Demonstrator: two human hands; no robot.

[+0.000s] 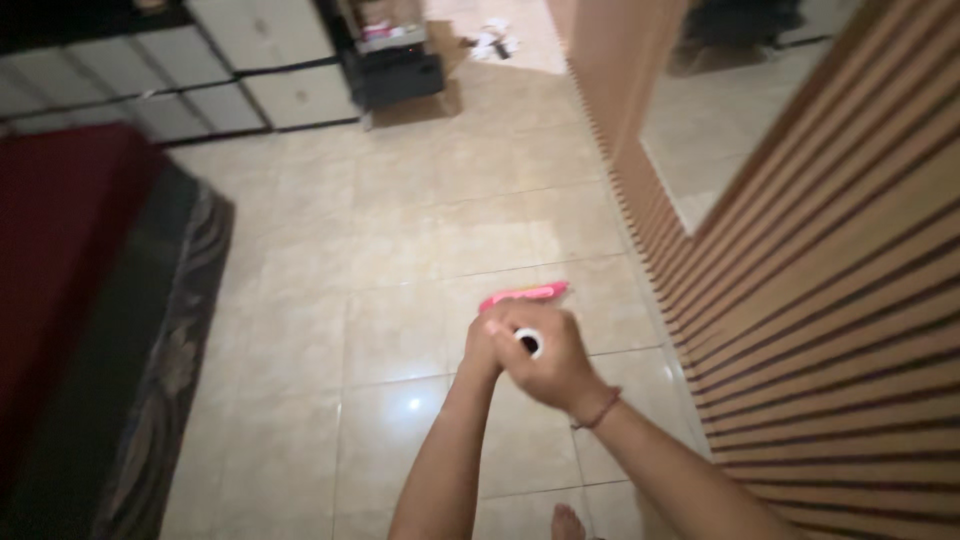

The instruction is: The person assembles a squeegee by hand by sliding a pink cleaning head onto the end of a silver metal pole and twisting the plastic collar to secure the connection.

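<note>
While both hands meet above the tiled floor [420, 250], 1 pink tool [524, 294], right hand [548, 362] grip closed around 1 white-ended handle [529, 343], left hand [482, 340] grip hidden, cannot tell, 1 red bracelet [598, 411], possibly cord

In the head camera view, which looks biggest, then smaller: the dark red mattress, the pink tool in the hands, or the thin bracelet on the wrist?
1. Dark red mattress, by far the largest.
2. Pink plastic tool, partly hidden by the hands.
3. Thin reddish bracelet, smallest.
The tool and bracelet lie nearer the camera, yet still look smaller.

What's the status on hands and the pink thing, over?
Left hand and right hand clasped together around pink object. White ring-shaped piece in right. Tiled floor below.
</note>
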